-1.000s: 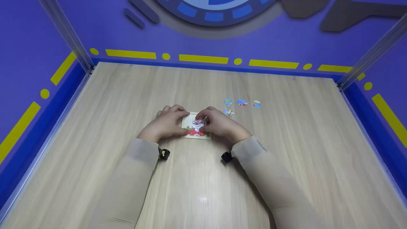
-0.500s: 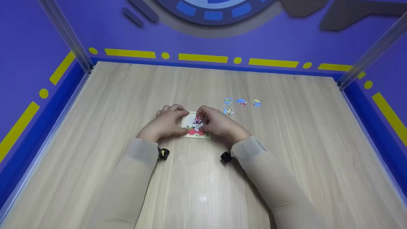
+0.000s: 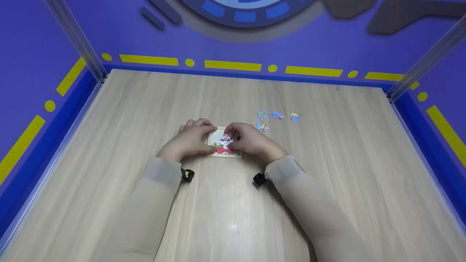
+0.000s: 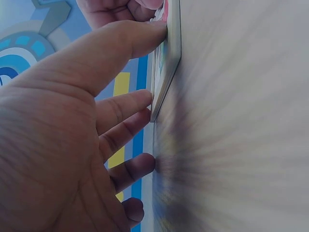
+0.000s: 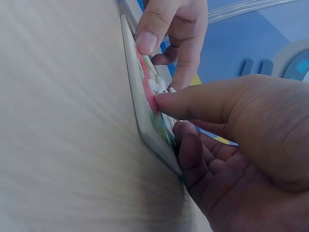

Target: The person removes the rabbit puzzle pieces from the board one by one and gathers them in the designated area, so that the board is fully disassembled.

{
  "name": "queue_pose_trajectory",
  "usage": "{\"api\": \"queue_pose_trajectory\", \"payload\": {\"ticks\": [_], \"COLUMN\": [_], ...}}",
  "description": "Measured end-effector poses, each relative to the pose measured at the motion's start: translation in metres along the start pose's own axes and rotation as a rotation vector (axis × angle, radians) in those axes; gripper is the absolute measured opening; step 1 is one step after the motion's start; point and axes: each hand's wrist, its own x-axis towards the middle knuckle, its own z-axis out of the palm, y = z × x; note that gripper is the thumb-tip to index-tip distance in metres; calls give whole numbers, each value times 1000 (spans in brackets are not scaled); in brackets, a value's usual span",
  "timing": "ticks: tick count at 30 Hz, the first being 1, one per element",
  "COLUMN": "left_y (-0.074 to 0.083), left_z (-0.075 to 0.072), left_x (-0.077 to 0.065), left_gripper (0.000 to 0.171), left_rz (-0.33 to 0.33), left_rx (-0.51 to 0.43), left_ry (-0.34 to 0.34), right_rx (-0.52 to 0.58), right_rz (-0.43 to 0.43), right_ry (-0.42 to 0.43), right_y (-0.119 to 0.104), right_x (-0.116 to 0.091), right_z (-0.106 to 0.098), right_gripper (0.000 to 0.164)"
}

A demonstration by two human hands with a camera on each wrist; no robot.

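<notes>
Thumb and forefinger of the right hand (image 3: 253,142) pinch a face piece (image 3: 226,139) on a puzzle board (image 3: 225,156), whose left side the left hand (image 3: 189,141) steadies with fingers spread. The board lies mid-table (image 3: 233,207); four loose pieces (image 3: 276,116) rest near the right hand, before a purple wall (image 3: 233,49).

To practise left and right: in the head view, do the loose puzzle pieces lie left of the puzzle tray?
No, the loose puzzle pieces lie right of the puzzle tray.
</notes>
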Motion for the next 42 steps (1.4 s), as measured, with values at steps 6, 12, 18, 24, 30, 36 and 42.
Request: {"api": "queue_pose_trajectory", "payload": {"ticks": [6,12,18,24,30,36,42], "left_y": [0,1,3,4,3,5,3], "left_z": [-3,-7,-12,-13,-8,-6,-1], "left_x": [0,1,1,0,2,1,-1], "left_gripper": [81,82,82,83,82,81,82], "left_rz": [5,0,9,-5,-1,-10,-22], "left_rx": [9,15,15,14,2,-6,0], "left_ry": [12,14,24,22,16,9,-8], "right_rx": [-18,-21,15,10,-23,-70,-102], "right_rz": [-6,-19,-29,-44,-97,-158,-129], "right_ry": [13,22,30,17,29,113,182], "right_y": [-2,-1,-2,-7,-5,6,24], "right_x": [2,6,8,5,-6,-31,-59], "right_z": [-2,-5,-10,-17,-31,-53,-71], "right_gripper": [37,35,38,38,39,43,43]}}
